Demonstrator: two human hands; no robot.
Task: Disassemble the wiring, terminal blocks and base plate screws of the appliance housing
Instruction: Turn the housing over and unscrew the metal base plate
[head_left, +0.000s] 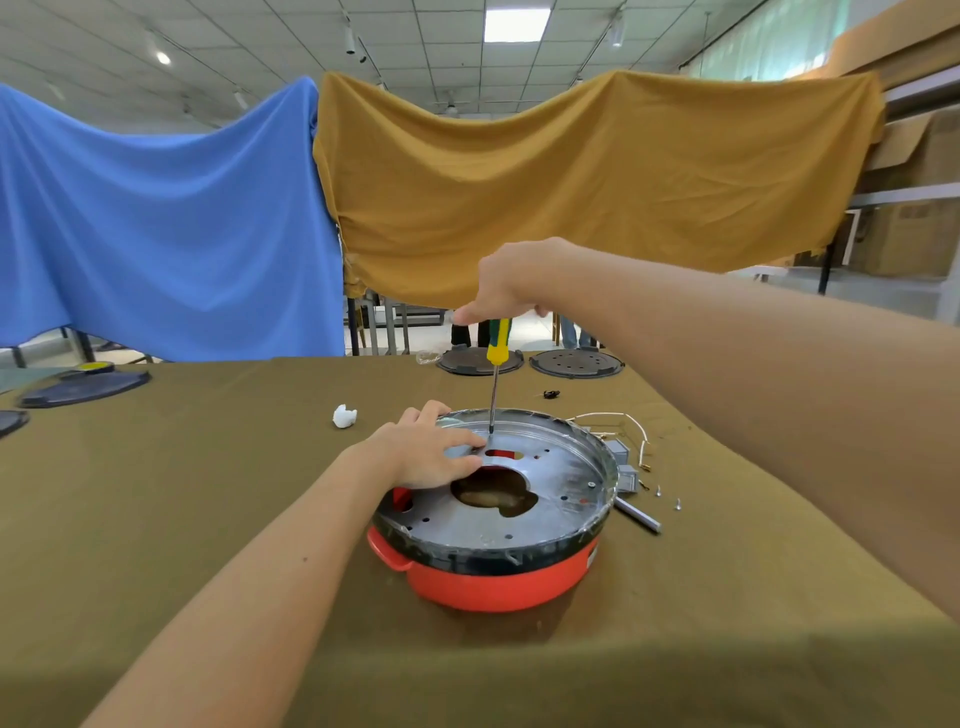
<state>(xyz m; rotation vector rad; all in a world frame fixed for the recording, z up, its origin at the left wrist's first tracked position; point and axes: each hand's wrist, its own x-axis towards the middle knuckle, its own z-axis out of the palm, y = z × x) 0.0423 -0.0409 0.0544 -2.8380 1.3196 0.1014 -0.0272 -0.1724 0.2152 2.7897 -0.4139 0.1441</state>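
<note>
We unscrew the base plate (545, 514) of the red housing (498, 584).
Our right hand (511, 283) grips the screwdriver (497, 358) upright, tip just beyond our left hand (428, 452), which presses flat, fingers straight.

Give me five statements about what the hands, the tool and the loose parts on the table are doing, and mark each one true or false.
1. The right hand grips the screwdriver by the top of its handle. True.
2. The screwdriver lies flat on the table. False: it stands upright, tip down on the metal plate.
3. The left hand rests with fingers spread on the plate. True.
4. The red housing sits at the far edge of the table. False: it sits near the person, in the middle.
5. Loose wires and small screws lie left of the housing. False: they lie to its right.
</note>
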